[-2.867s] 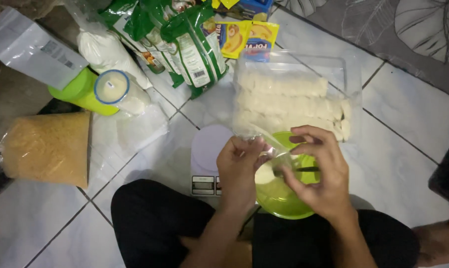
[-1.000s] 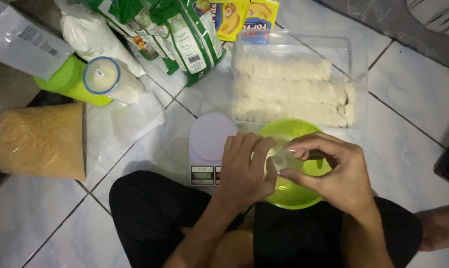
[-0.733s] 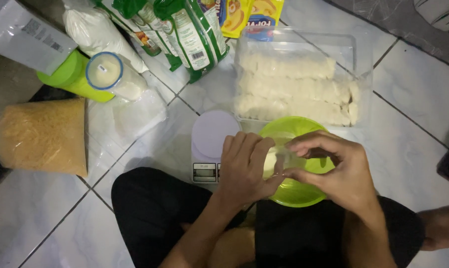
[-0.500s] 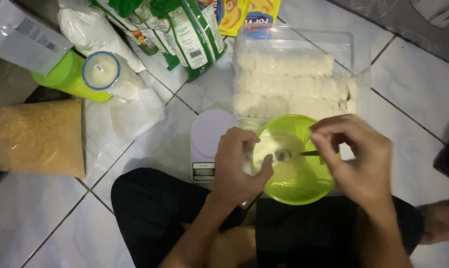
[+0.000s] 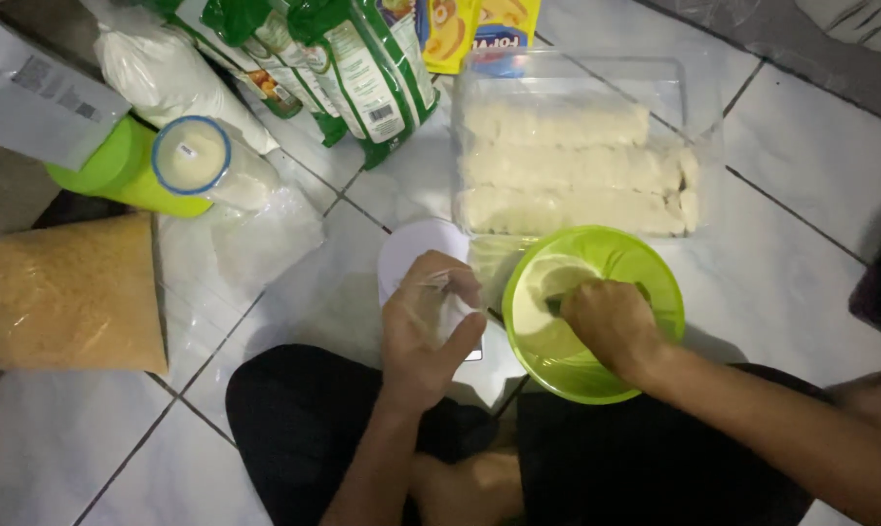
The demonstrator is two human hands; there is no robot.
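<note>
Green bowl (image 5: 596,312) below clear tray (image 5: 581,146)

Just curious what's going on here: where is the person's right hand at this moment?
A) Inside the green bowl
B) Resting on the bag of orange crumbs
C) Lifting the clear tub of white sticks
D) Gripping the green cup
A: the right hand reaches down into the green bowl, fingers closed on a dark utensil, while the left hand holds a small clear bag beside it.

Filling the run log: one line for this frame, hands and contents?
left hand: holds small clear plastic bag over white kitchen scale | right hand: inside round lime-green plastic bowl, gripping dark utensil
</note>
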